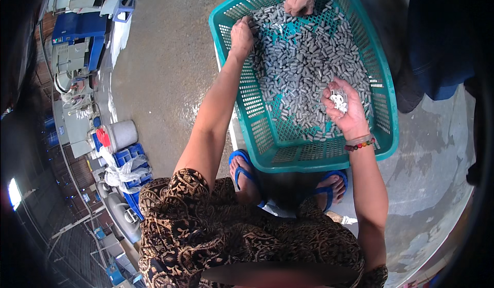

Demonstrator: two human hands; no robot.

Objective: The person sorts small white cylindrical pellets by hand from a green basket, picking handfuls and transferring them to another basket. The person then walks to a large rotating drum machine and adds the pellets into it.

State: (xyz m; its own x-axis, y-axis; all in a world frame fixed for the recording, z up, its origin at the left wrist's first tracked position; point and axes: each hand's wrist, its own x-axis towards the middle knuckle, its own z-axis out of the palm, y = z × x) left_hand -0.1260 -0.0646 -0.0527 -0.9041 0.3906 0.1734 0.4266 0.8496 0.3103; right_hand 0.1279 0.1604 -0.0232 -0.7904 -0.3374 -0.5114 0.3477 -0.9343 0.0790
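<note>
A large green plastic basket [393,108] with slotted walls holds a spread of small grey cylindrical pieces [296,59]. At its far left wall is my left hand [242,38], with fingers curled down at the edge of the pieces; whatever they may pinch is hidden. My right hand [352,115] is turned palm up over the right side of the basket. Its fingers curl around a small heap of white pieces [338,101], some of them ring-like. Beaded bracelets circle that wrist.
Another person's hand [299,0] reaches into the basket from the far side, closed over the pieces. Someone's dark blue clothing [437,46] is at the right. Blue crates [128,159], a grey bucket [123,135] and a blue machine [80,28] stand on the left. My blue sandals [241,159] are below the basket.
</note>
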